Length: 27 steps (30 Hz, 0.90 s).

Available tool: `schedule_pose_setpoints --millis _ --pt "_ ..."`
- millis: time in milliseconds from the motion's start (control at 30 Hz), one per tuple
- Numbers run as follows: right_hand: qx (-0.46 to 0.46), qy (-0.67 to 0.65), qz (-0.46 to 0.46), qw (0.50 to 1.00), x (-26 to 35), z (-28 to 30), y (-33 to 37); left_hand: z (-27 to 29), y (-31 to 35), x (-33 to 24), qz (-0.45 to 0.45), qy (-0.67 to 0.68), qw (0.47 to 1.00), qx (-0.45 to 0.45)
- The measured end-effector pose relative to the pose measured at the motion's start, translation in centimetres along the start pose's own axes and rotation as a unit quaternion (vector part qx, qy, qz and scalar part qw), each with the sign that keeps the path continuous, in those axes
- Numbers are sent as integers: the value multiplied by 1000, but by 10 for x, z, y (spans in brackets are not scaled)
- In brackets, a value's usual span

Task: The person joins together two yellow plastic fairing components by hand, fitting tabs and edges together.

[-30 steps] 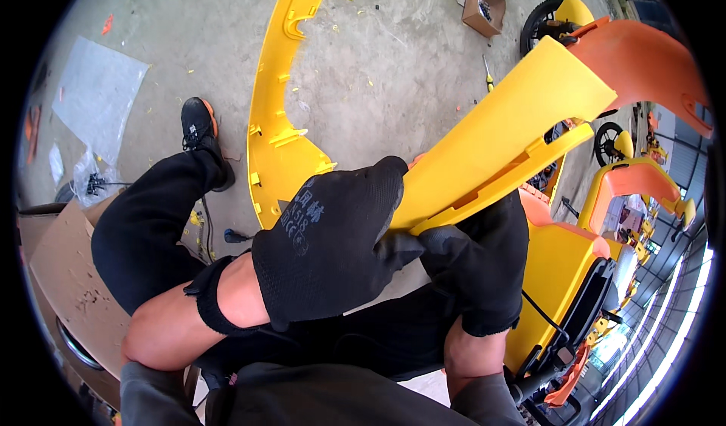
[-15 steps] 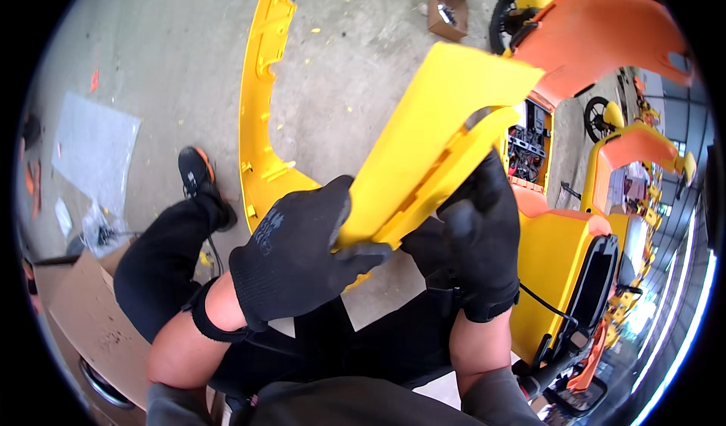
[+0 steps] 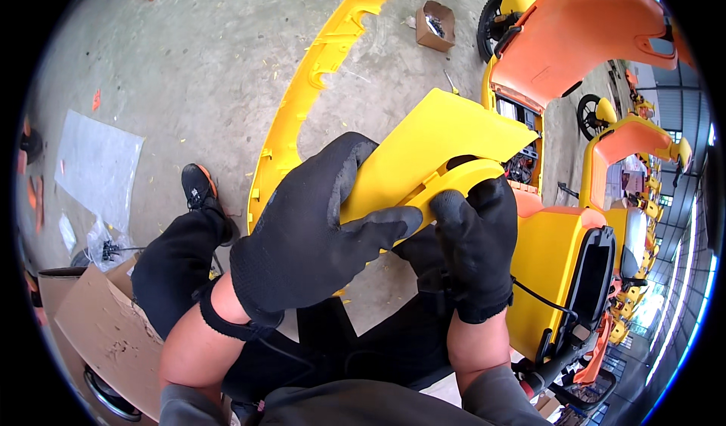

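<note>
A long, curved yellow plastic panel is held in front of me in both hands. My left hand, in a black glove, is closed round its near left part, thumb lying across the lower edge. My right hand, gloved the same way, pinches the panel's curved lip at the right; some of its fingers are hidden behind the lip. A narrow arm with ribs and clips along its edge reaches away past my left hand. It looks like part of the same panel, but my glove covers the join.
To the right stands a yellow and orange scooter with an open compartment. More scooters line up behind it. A small cardboard box of parts and a screwdriver lie on the concrete floor. A larger carton sits at lower left.
The panel has tilted and come lower, its far arm swinging to the right. My right thumb has moved onto the front of the lip. My left hand has shifted slightly up along it.
</note>
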State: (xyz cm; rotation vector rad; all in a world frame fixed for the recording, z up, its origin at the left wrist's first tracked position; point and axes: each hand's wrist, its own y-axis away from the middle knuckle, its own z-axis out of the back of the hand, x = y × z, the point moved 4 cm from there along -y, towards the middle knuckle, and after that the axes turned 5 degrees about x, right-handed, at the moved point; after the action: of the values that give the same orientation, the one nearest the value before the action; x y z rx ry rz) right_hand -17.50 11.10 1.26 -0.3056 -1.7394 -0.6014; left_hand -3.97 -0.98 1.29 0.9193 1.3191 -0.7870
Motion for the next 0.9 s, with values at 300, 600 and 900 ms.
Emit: schedule_pose_setpoints --millis 300,600,900 --pt "44 9 -30 999 4 -5 6 -4 4 4 -46 -146 988 0" --pt "28 99 12 995 1 -2 9 -15 6 10 -109 -131 985 -34" --pt "98 73 11 992 14 4 0 -14 5 10 -67 -57 996 -11"
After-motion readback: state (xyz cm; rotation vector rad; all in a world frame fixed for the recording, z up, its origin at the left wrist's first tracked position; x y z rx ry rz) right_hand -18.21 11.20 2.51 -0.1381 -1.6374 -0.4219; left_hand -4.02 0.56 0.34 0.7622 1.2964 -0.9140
